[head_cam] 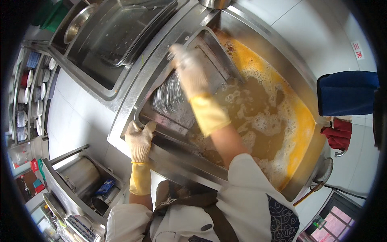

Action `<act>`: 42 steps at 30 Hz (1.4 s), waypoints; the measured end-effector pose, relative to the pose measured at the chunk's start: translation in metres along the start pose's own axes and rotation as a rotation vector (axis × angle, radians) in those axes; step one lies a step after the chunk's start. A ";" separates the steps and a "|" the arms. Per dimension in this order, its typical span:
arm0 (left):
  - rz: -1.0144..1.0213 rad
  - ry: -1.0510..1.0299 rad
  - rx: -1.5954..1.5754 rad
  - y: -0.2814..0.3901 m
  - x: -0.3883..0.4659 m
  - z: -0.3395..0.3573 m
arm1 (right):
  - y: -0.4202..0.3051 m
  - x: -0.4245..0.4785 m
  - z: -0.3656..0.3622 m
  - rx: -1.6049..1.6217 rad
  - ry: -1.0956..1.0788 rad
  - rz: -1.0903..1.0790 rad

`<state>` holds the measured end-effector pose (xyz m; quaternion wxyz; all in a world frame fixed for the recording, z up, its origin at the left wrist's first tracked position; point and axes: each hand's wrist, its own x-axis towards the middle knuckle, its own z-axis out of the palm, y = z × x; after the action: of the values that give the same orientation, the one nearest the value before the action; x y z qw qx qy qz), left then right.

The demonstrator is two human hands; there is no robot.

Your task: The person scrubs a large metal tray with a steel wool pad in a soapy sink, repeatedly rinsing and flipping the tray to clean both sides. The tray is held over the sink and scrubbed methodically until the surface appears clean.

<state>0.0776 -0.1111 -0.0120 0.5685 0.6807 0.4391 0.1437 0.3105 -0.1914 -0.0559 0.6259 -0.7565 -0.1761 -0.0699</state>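
A rectangular metal tray (187,124) leans in a stainless steel sink (305,121), its lower part under cloudy, foamy water. My left hand (140,137), in a cream knit glove over a yellow rubber glove, grips the tray's near left corner. In the same kind of gloves, my right hand (190,68) is over the tray, blurred, with a shiny steel wire scourer (169,93) at its palm side against the tray's inner face. The blur hides how the fingers close on the scourer. Orange, greasy foam (296,145) lies along the sink's far side.
Left of the sink, a second basin (99,69) holds a clear-looking tray and water. A metal bowl (79,24) sits beyond it. A blue cloth (347,93) and a red cloth (338,133) hang at the right. Racks of stacked dishes (30,87) stand at the far left.
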 end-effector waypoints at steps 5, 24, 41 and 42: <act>-0.001 -0.025 0.066 -0.008 0.005 -0.004 | -0.030 0.030 -0.031 0.011 -0.084 0.140; 0.090 -0.087 0.059 -0.017 0.008 -0.005 | 0.061 0.029 -0.005 -0.419 0.519 -0.214; -0.003 -0.110 0.058 -0.011 0.007 -0.005 | 0.070 0.051 -0.047 -0.563 0.212 -0.391; 0.017 -0.101 0.035 -0.012 0.007 -0.004 | 0.068 0.049 -0.042 -0.532 0.329 -0.422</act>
<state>0.0736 -0.1039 -0.0239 0.5766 0.7007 0.4064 0.1064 0.3845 -0.2338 -0.0938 0.3994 -0.8182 -0.2009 -0.3614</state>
